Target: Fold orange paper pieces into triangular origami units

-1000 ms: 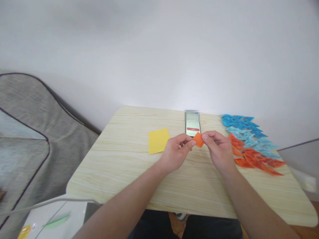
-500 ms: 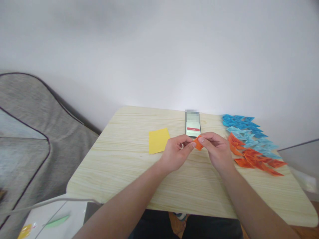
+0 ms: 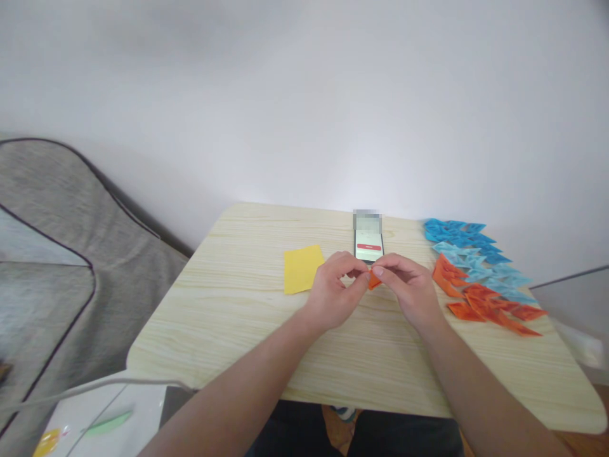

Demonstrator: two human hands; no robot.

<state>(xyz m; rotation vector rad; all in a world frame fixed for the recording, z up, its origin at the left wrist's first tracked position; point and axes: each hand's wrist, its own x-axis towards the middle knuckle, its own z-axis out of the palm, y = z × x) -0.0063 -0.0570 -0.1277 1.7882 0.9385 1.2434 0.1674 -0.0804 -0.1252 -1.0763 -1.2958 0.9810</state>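
Note:
Between my two hands is a small folded piece of orange paper (image 3: 374, 278), mostly covered by the fingers. My left hand (image 3: 337, 289) pinches its left side between thumb and forefinger. On the other side, my right hand (image 3: 410, 285) grips it with the thumb on top. Both hands are closed and close together above the table. Just beyond them a smartphone (image 3: 369, 244) lies face up with its screen lit. A stack or sheet of yellow square paper (image 3: 302, 270) lies beside my left hand, partly behind it.
Rows of folded paper pieces line the table's right side: blue ones (image 3: 459, 235), light blue ones (image 3: 485, 270) and orange ones (image 3: 490, 304). The pale wooden table (image 3: 228, 304) meets a white wall (image 3: 304, 108). A grey fabric cover (image 3: 114, 254) and a cable (image 3: 104, 383) are at the left.
The orange paper has been folded smaller between the fingers and shows less. My right hand has moved slightly left, closer to my left hand.

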